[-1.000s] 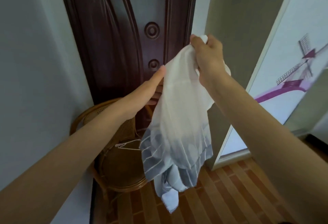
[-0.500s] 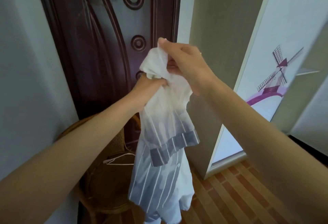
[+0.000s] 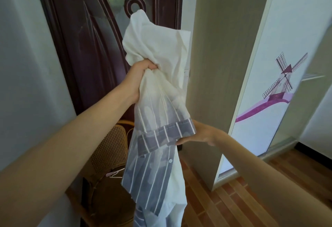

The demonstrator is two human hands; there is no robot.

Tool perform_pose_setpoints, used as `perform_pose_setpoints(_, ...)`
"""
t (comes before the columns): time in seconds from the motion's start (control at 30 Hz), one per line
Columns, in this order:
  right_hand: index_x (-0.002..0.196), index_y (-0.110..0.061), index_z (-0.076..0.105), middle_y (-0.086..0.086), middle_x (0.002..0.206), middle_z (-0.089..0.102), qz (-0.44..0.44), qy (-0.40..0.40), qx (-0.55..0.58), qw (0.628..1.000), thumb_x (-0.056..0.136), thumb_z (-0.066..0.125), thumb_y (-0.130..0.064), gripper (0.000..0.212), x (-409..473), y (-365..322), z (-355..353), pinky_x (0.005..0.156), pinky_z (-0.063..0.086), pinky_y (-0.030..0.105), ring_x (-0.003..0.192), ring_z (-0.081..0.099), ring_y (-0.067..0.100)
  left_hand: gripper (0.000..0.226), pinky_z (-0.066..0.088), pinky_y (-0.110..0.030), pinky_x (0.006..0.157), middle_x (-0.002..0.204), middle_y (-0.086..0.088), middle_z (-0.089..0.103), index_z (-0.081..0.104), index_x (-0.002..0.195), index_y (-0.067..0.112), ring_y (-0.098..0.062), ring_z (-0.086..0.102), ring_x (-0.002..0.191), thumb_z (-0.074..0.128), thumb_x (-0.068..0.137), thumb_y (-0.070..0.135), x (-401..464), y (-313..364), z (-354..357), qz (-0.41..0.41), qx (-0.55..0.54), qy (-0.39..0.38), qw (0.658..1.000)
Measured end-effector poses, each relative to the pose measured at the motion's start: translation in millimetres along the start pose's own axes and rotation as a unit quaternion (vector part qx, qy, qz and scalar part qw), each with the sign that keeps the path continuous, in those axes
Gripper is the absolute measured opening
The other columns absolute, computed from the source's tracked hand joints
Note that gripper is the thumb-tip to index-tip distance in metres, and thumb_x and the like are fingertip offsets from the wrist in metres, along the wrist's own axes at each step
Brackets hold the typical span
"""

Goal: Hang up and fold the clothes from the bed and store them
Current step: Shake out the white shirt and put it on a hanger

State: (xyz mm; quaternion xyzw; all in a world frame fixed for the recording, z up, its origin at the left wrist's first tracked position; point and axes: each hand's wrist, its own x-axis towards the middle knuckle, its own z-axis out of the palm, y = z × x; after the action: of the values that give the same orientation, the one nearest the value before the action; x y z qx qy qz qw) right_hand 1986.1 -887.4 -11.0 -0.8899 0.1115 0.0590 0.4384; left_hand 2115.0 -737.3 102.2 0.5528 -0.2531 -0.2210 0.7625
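- I see two hands, and they are apart, one high and one low.
- The left hand [image 3: 142, 75] is closed in a fist around a bunch of cloth of the one garment [image 3: 158, 118], and holds it up in front of the dark wooden door [image 3: 89, 46].
- The right hand [image 3: 199, 136] is lower, at the right edge of the garment; its fingers [image 3: 181, 142] touch the grey striped band [image 3: 165, 136], the thumb under it. I cannot tell if it really pinches the cloth or only touches it.
- The garment is thin and white above, with grey parts and white stripes below. I count one small button [image 3: 170, 160] on it. It hangs in the air, away from any furniture.
- Behind and under the garment stands one rattan chair [image 3: 107, 154], and on its seat lies one white hanger [image 3: 115, 173], partly hidden by the cloth.
- To the right is one wardrobe sliding door [image 3: 269, 100] with one windmill picture [image 3: 283, 75] on it.
- The floor [image 3: 224, 205] is of brown wooden strips.
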Motion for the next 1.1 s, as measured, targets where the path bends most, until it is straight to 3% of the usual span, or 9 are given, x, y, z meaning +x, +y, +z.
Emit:
perform_pose_setpoints(0.1,0.131,-0.005,0.052,0.012,0.129,0.056,-0.027,0.056,-0.004,0.998,0.092,0.065,-0.006,0.041,3,-9,14,0.108,0.041,0.038,0.120,0.053,0.025,0.013,0.054,-0.029,0.071,0.077,-0.004,0.066,0.065,0.093,0.010,-0.018,0.066,0.071,0.053,0.086,0.008,-2,2,-5,-0.003,0.010,-0.011,1.000)
perform_pose_setpoints(0.17,0.118,0.004,0.062,0.018,0.120,0.063,-0.029,0.100,-0.065,0.992,0.092,0.063,-0.001,0.027,12,-11,15,0.102,0.046,0.039,0.111,0.059,0.028,0.014,0.055,-0.027,0.067,0.076,-0.003,0.068,0.065,0.093,0.010,-0.016,0.067,0.069,0.053,0.086,0.008,-3,5,-15,-0.005,0.021,-0.014,1.000)
perform_pose_setpoints(0.27,0.081,-0.006,0.070,0.003,0.083,0.070,0.004,0.153,-0.136,0.979,0.091,0.063,-0.003,0.013,24,-8,5,0.081,0.046,0.028,0.073,0.062,0.006,0.014,0.054,-0.023,0.061,0.073,0.000,0.070,0.066,0.092,0.012,-0.012,0.069,0.067,0.054,0.087,0.007,-6,7,-41,0.014,0.056,-0.008,0.998)
perform_pose_setpoints(0.4,0.092,-0.011,0.079,-0.001,0.078,0.076,0.054,0.228,-0.062,0.970,0.088,0.063,-0.012,0.016,28,3,-17,0.090,0.056,0.036,0.072,0.071,0.010,0.025,0.053,-0.024,0.069,0.089,0.005,0.074,0.066,0.106,0.018,-0.012,0.070,0.086,0.062,0.085,0.005,-12,3,-83,0.030,0.143,0.011,0.989)
perform_pose_setpoints(0.6,0.063,-0.024,0.072,-0.003,0.072,0.071,0.024,0.387,0.014,0.922,0.084,0.055,0.000,0.036,15,-26,-48,0.080,0.060,0.039,0.076,0.071,0.024,0.044,0.051,-0.030,0.089,0.113,0.003,0.072,0.063,0.121,0.021,-0.012,0.066,0.108,0.073,0.080,0.011,-15,-20,-117,0.027,0.236,-0.074,0.969)
perform_pose_setpoints(0.67,0.073,-0.016,0.072,0.005,0.079,0.072,-0.011,0.405,0.116,0.907,0.091,0.053,0.000,0.030,11,-41,-58,0.070,0.061,0.032,0.075,0.070,0.023,0.054,0.050,-0.032,0.094,0.119,0.003,0.069,0.059,0.129,0.023,-0.013,0.063,0.112,0.079,0.078,0.023,-13,-32,-117,-0.009,0.281,-0.073,0.957)
perform_pose_setpoints(0.77,0.081,-0.008,0.070,0.006,0.077,0.068,-0.040,0.404,0.144,0.902,0.092,0.052,-0.002,0.021,7,-59,-65,0.055,0.052,0.019,0.068,0.065,0.016,0.042,0.052,-0.030,0.091,0.117,0.002,0.069,0.061,0.126,0.022,-0.014,0.064,0.109,0.072,0.086,0.024,-11,-52,-103,-0.038,0.281,-0.045,0.958)
perform_pose_setpoints(0.97,0.078,0.001,0.065,0.018,0.080,0.069,-0.010,0.401,0.109,0.910,0.086,0.049,-0.018,0.027,8,-51,-71,0.086,0.057,0.053,0.081,0.067,0.037,0.031,0.052,-0.042,0.096,0.110,0.001,0.073,0.065,0.119,0.024,-0.016,0.069,0.103,0.069,0.089,0.031,-2,-56,-75,-0.046,0.260,-0.026,0.964)
perform_pose_setpoints(1.1,0.079,-0.003,0.067,0.009,0.087,0.069,0.035,0.381,0.096,0.919,0.089,0.050,-0.010,0.021,13,-31,-72,0.090,0.056,0.049,0.092,0.067,0.033,0.031,0.055,-0.034,0.083,0.113,-0.006,0.070,0.059,0.124,0.015,-0.019,0.067,0.099,0.061,0.094,0.023,4,-53,-62,-0.074,0.217,0.019,0.973)
